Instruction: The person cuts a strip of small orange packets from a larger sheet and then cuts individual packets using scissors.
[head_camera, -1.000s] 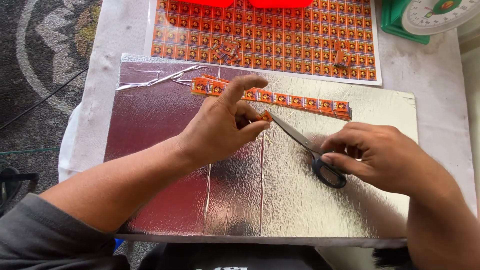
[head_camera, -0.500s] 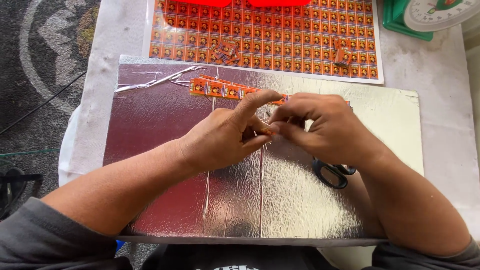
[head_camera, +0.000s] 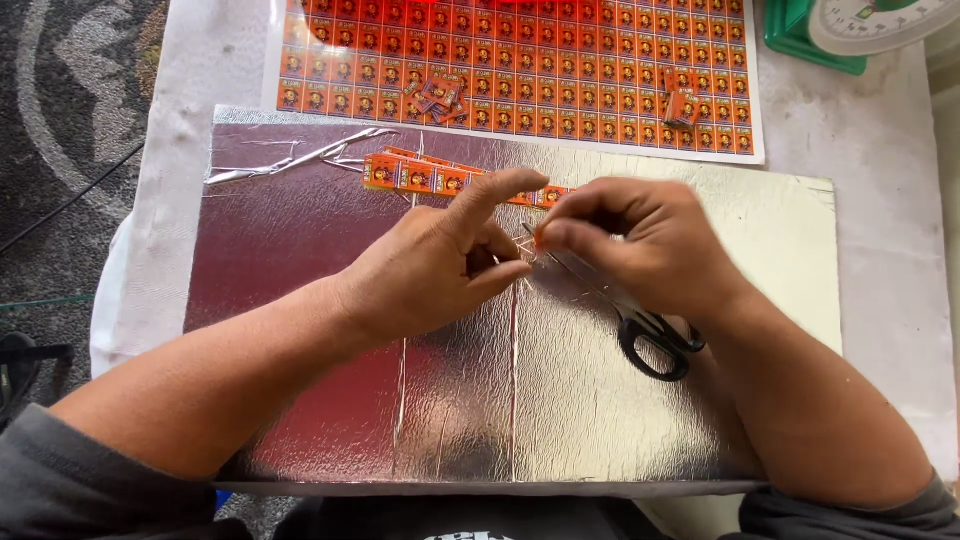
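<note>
Head view, looking down at a counter (head_camera: 880, 200) covered in a pale cloth. A large silver foil sheet (head_camera: 450, 400) fills the middle of the frame. Across its upper middle lies a strip of small orange labels (head_camera: 420, 178), running from left of centre toward the hands.

The left hand (head_camera: 430, 270) enters from the lower left. Its forefinger is stretched out flat, pressing on the strip's right end, while the thumb and other fingers curl loosely and grip nothing. The right hand (head_camera: 640, 245) enters from the lower right, just beside the left. Its thumb and forefinger are pinched together on a tiny orange piece (head_camera: 540, 238) near the strip's cut end; the piece is blurred, so whether it is fully free of the strip cannot be told.

Black-handled scissors (head_camera: 655, 345) lie on the foil under the right wrist, unheld.

At the top of the frame sits a full printed sheet of orange labels (head_camera: 600, 60), with a few loose cut labels (head_camera: 440, 95) on it. A green kitchen scale (head_camera: 850, 30) shows at the upper right.

The step in hand appears to be lifting away one cut label; the next move would call for keeping the strip pinned.
</note>
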